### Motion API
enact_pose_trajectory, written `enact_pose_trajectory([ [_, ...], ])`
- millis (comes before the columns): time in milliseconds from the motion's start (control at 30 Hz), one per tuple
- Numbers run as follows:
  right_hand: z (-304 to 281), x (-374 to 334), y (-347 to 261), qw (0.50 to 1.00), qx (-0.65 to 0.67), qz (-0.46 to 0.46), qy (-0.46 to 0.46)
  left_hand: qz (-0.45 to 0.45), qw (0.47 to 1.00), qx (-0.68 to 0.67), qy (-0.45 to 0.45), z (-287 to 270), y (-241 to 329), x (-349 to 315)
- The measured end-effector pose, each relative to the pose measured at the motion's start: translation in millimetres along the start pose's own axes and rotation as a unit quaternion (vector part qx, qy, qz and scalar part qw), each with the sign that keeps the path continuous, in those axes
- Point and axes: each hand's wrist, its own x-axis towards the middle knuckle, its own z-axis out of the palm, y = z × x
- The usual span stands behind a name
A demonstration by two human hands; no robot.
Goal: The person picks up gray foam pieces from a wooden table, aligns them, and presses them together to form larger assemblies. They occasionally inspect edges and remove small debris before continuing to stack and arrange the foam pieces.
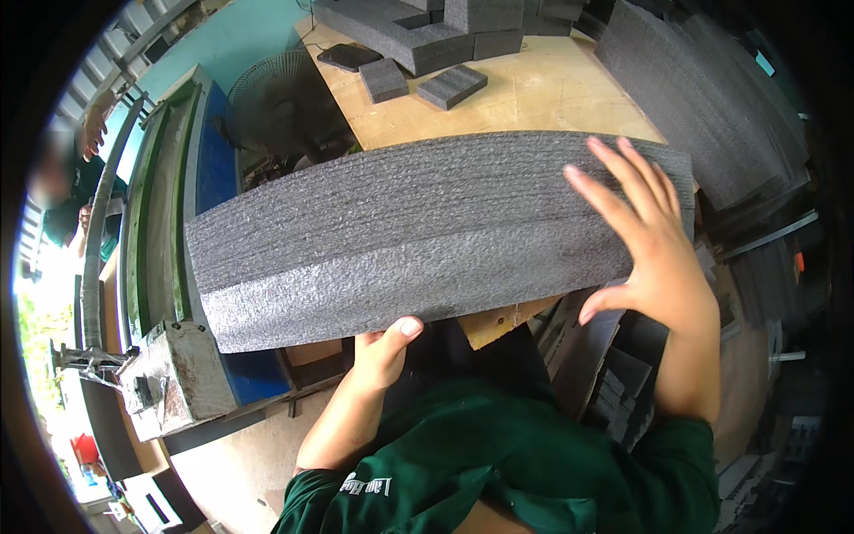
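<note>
A long stack of grey foam sheets (409, 240) spans the middle of the view, its layered edges facing up and a smooth face toward me. At its lower edge, my left hand (382, 351) grips the stack from below, thumb against the front face and the fingers hidden underneath. Over the right end is my right hand (654, 236), fingers spread and thumb held apart; whether its fingertips touch the foam I cannot tell. Behind the stack stands a wooden table (569, 89), with two small grey foam blocks on it, one of them ridged (452, 86).
Large foam sheets (694, 107) lean at the right. More foam pieces (427, 44) and a dark flat object (349, 57) lie on the table. A fan (280, 98) stands behind. At left are a green and blue machine (165, 214) and another person (89, 169).
</note>
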Motion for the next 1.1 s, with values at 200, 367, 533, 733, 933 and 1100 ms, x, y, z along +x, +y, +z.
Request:
enact_pose_trajectory([
  [200, 27.2, 10.1, -33.1, 0.997, 0.003, -0.074, -0.025, -0.019, 0.999, 0.018, -0.027, 17.6, 13.1, -4.7],
  [367, 46.7, 10.1, -30.3, 0.990, -0.023, -0.067, 0.121, -0.028, 0.980, 0.089, -0.176, 13.8, 31.0, 11.2],
  [533, 37.9, -4.1, 45.5, 0.934, -0.179, 0.029, 0.308, -0.109, 0.974, 0.157, -0.121, -18.2, 32.1, 14.8],
  [733, 54.2, -24.1, 120.1, 0.801, 0.192, 0.257, 0.506, -0.200, 0.824, 0.473, -0.240, -58.9, 20.1, 0.4],
  [933, 72.4, -32.2, 124.0, 0.736, 0.454, 0.176, 0.470, -0.049, 0.969, 0.241, 0.004, -59.7, 50.0, 23.0],
  [1100, 44.3, -4.1, 102.2, 0.769, 0.494, 0.119, 0.388, 0.053, 0.979, 0.037, -0.191, 35.2, 40.9, 50.9],
])
